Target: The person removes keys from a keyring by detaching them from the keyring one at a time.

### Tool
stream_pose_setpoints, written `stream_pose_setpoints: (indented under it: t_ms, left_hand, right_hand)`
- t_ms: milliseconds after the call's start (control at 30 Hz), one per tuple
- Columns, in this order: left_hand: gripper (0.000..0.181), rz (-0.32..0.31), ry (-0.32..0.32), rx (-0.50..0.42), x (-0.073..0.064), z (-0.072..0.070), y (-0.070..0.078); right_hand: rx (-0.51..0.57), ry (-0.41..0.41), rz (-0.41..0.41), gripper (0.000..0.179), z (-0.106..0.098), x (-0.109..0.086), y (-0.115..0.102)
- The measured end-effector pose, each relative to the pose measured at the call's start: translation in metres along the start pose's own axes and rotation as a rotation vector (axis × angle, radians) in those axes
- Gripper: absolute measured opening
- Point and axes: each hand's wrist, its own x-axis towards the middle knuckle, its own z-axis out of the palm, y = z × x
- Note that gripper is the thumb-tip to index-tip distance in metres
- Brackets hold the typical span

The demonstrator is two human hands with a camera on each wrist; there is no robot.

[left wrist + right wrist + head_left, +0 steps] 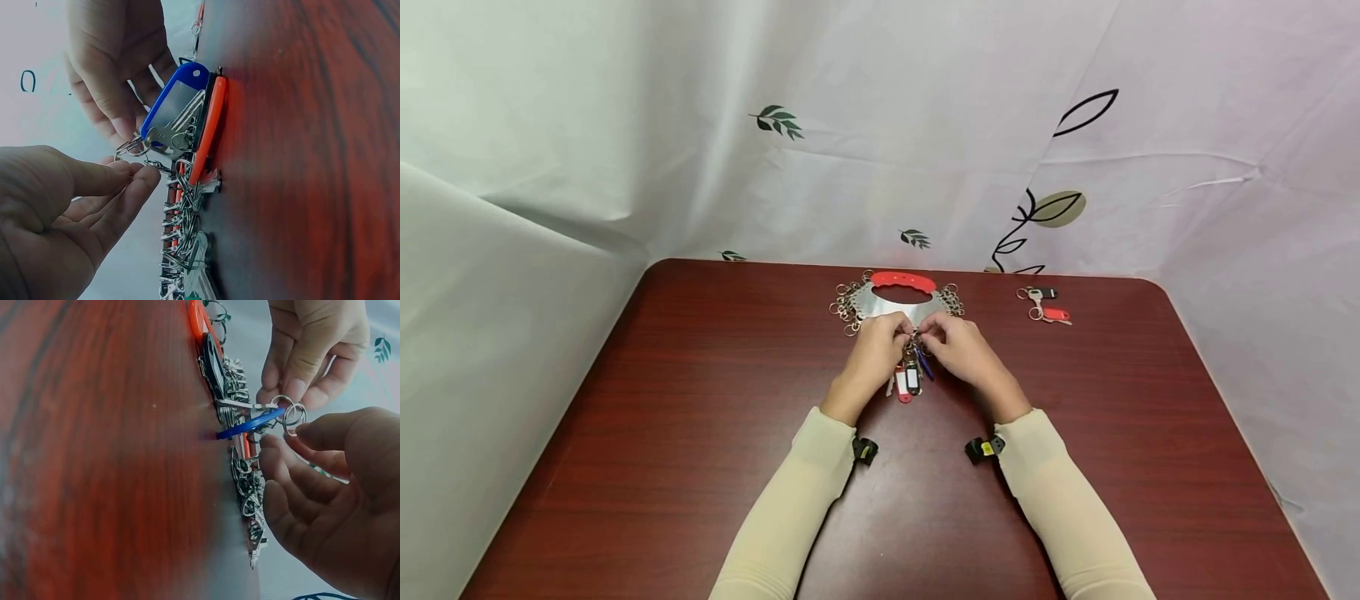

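Key rings [295,415] sit between the left hand [877,343] and right hand [961,346], near the metal plate [880,306]. Each hand pinches ring wire, thumb against fingers; for control, steady one side and keep the blue tag [172,100] clear.

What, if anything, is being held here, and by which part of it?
The blue key tag, by the metal rings at its end: the left grip and right grip both pinch there. Which ring each holds cannot be told.
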Motion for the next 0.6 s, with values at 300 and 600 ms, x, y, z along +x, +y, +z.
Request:
stream_pose_setpoints:
  t_ms: [300, 600]
  left_hand:
    - [0.008, 0.004, -0.003, 0.008, 0.0005, 0.0004, 0.0]
    - [0.01, 0.044, 0.015, 0.017, -0.0001, 0.0019, -0.0017]
  right_hand:
    - [-0.113, 0.067, -0.162, 0.008, 0.0017, 0.0012, 0.0022]
    - [-0.143, 0.083, -0.185, 0.005, 0.0019, 0.001, -0.0001]
